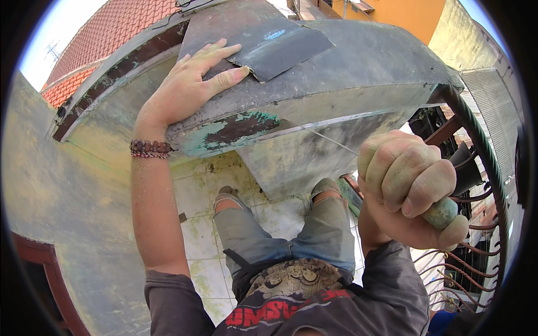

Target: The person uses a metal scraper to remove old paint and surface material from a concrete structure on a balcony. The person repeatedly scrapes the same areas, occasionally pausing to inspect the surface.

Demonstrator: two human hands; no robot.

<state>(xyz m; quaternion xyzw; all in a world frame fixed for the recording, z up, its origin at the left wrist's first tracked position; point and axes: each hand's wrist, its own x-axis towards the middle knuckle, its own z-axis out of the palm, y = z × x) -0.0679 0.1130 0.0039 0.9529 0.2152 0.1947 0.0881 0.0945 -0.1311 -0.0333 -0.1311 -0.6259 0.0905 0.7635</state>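
Observation:
My left hand lies flat with fingers spread on the top of a weathered grey ledge. Its fingertips are at a dark rectangular sheet with a frayed edge, lying on the ledge. My right hand is wrapped round the greenish, worn handle of a scraper. From that fist a thin metal shank reaches left to the ledge's front face. Its tip is at the right end of a patch of flaking turquoise paint with dark brown showing through.
Dirty white tiles lie under my feet. A stained wall stands at the left, with a brown frame low down. Curved dark metal railing runs down the right side. Beyond the ledge is a red tiled roof.

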